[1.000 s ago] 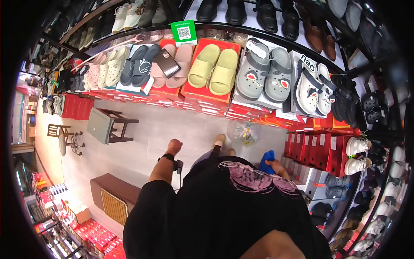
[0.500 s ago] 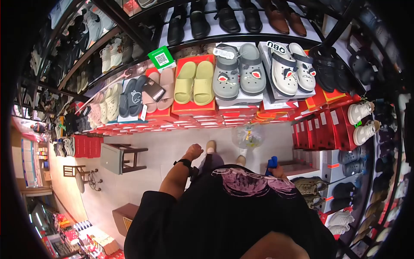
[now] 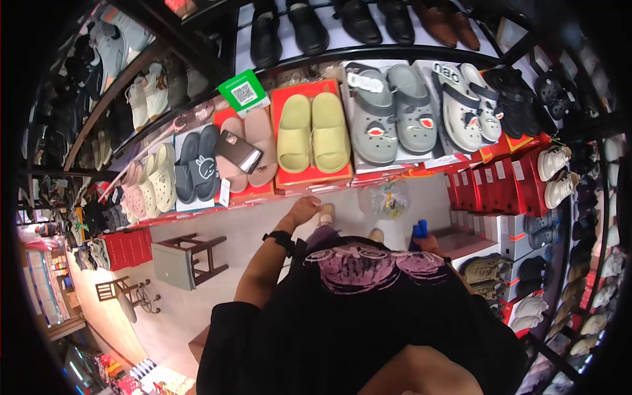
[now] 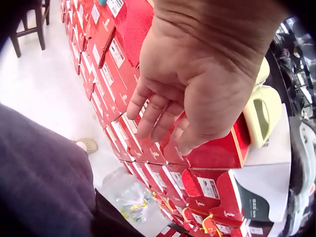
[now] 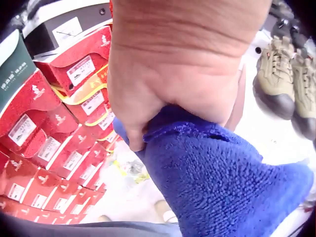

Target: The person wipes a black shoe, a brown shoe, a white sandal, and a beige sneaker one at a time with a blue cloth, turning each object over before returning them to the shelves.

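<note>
My left hand hangs in front of the stacked red shoe boxes, below the row of sandals. In the left wrist view its fingers are loosely bent with nothing in them. Nearest above it in the head view are yellow-green slides on a red box and pink slides with a dark wallet-like item on top. My right hand grips a fuzzy blue cloth, bunched up, its free end hanging below the fingers. Part of the right fingers is hidden by the cloth.
Grey clogs and white clogs stand to the right on the display. A green QR-code sign stands behind the slides. A clear plastic bag lies on the floor. A stool stands at left, and khaki shoes sit at right.
My left hand has moved forward and up, closer to the display. The body has come nearer the shelf and the view has shifted. The blue cloth stays in my right hand.
</note>
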`<control>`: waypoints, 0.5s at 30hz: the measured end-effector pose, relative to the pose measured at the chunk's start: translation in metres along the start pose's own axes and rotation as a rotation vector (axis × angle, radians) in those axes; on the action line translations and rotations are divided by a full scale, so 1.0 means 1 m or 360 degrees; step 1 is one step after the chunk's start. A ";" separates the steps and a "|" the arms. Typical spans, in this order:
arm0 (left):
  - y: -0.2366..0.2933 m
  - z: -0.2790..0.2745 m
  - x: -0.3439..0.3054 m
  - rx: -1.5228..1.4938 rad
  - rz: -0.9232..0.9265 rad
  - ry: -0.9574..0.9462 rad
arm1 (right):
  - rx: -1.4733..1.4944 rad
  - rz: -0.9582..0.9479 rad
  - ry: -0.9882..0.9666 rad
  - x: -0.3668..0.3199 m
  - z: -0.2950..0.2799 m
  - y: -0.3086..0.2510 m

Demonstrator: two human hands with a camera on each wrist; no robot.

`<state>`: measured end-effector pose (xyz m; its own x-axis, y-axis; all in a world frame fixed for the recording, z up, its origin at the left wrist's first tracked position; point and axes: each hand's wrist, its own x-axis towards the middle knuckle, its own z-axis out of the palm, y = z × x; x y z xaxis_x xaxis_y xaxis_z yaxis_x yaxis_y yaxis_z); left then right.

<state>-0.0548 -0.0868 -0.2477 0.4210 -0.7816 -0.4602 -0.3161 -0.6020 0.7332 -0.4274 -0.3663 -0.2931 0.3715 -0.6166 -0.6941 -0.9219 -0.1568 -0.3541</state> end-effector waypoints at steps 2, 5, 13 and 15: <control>-0.022 -0.011 0.002 0.0042 -0.0061 -0.0057 | 0.0839 -0.0126 -0.0092 0.001 0.022 -0.036; -0.073 -0.015 -0.007 0.0235 -0.0073 -0.0108 | 0.0873 -0.0192 -0.0204 -0.012 0.031 -0.105; -0.083 -0.057 -0.061 -0.0047 -0.0359 -0.0114 | 0.0276 -0.0473 -0.0272 -0.011 0.050 -0.165; -0.053 -0.084 -0.077 -0.0722 -0.0364 0.0208 | 0.0308 -0.0367 -0.0275 0.007 0.056 -0.149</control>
<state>0.0004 0.0191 -0.2089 0.5482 -0.5942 -0.5886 0.1838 -0.6010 0.7778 -0.2810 -0.3041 -0.2797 0.5961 -0.4394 -0.6720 -0.7799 -0.1176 -0.6148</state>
